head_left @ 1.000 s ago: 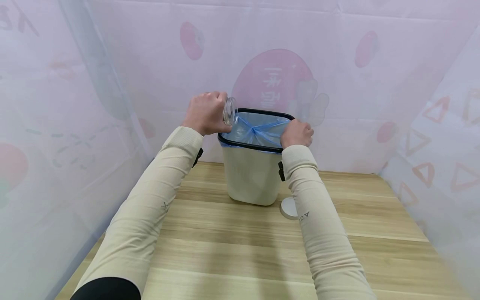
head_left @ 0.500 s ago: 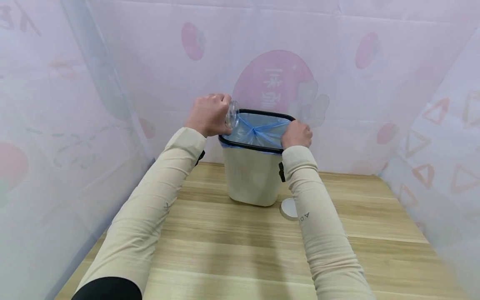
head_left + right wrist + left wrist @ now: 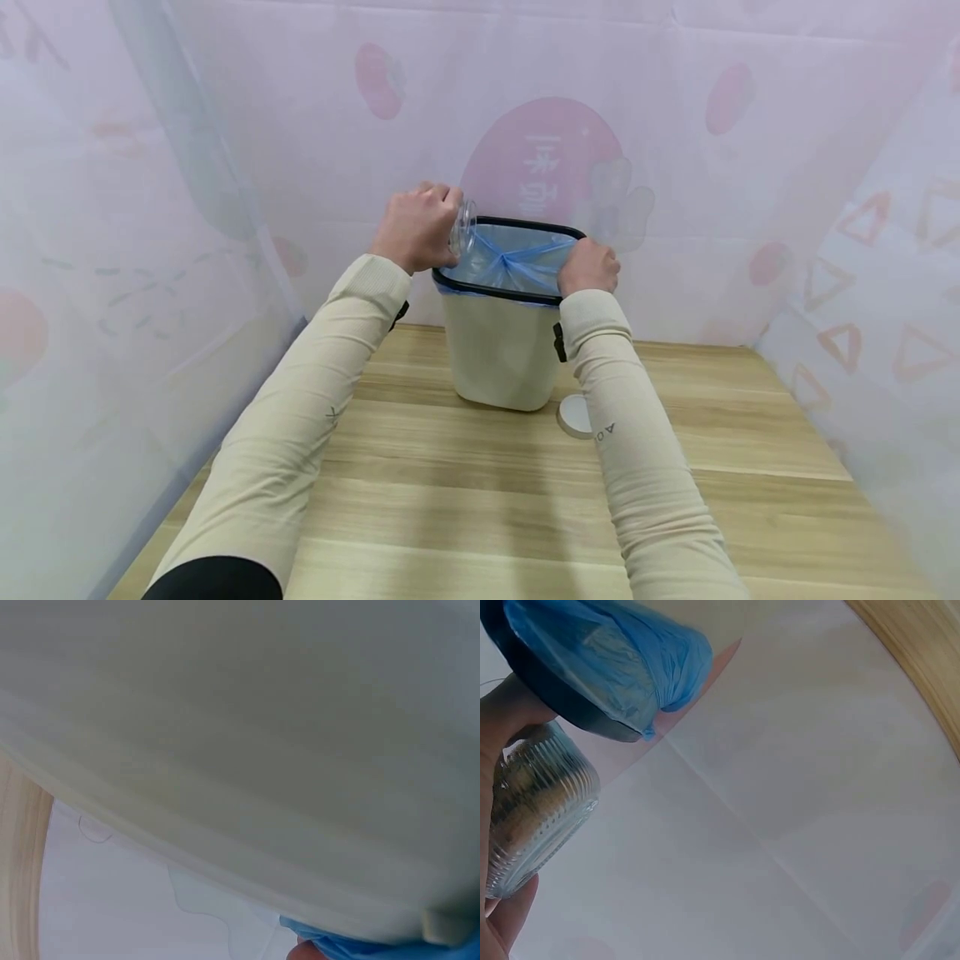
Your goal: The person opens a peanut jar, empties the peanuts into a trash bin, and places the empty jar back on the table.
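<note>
Glass jar (image 3: 466, 229) tilts at the rim (image 3: 502, 292) of the bin (image 3: 498, 350), held in the curled left hand (image 3: 417, 225); the right hand (image 3: 588, 267), opposite, seems to grip the bin; its sleeve (image 3: 645, 450) partly hides a white disc (image 3: 573, 414).

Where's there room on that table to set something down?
Bare: tabletop in front of the wastebasket, between left sleeve and right sleeve; also from right sleeve to the right-hand curtain. Crowded: the wastebasket's near right, where a white lid lies.
</note>
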### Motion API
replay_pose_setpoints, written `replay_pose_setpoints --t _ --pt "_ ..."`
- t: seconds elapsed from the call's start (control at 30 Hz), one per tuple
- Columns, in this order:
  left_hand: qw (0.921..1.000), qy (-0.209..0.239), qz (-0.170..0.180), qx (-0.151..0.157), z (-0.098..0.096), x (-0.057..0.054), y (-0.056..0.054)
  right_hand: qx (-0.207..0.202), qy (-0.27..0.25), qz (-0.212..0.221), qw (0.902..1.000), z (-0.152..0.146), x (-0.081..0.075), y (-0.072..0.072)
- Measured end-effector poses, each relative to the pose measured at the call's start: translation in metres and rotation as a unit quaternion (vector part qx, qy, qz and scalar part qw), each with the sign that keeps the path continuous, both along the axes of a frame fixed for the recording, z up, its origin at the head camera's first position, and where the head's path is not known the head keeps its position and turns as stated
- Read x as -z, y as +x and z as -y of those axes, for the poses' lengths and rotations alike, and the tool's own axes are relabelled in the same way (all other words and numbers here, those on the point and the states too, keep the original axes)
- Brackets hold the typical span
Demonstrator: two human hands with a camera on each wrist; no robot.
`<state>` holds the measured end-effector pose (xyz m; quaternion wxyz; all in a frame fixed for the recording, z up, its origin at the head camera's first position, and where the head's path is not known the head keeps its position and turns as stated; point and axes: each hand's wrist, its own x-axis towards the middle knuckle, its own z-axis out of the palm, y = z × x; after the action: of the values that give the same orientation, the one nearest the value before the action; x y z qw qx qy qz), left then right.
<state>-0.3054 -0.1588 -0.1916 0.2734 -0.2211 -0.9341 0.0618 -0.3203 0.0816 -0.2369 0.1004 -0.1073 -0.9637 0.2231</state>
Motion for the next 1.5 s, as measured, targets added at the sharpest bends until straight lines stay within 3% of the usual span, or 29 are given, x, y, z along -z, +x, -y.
replay_pose_setpoints --t 0.33,0.97,1.5 --pt "0.9993 -0.014 -0.028 0.019 -0.0034 0.0006 0.0008 0.005 -0.003 0.0 1.0 -0.0003 -0.0005 0.0019" --pt "0.997 -0.03 -0.067 0.026 -0.0017 0.004 0.0012 0.011 0.001 0.002 0.9999 0.0021 0.0005 -0.0028" --pt "0.9921 -0.021 -0.107 0.062 -0.0008 0.0079 -0.0019 0.006 0.005 -0.002 1.0 0.0021 0.0011 -0.0001"
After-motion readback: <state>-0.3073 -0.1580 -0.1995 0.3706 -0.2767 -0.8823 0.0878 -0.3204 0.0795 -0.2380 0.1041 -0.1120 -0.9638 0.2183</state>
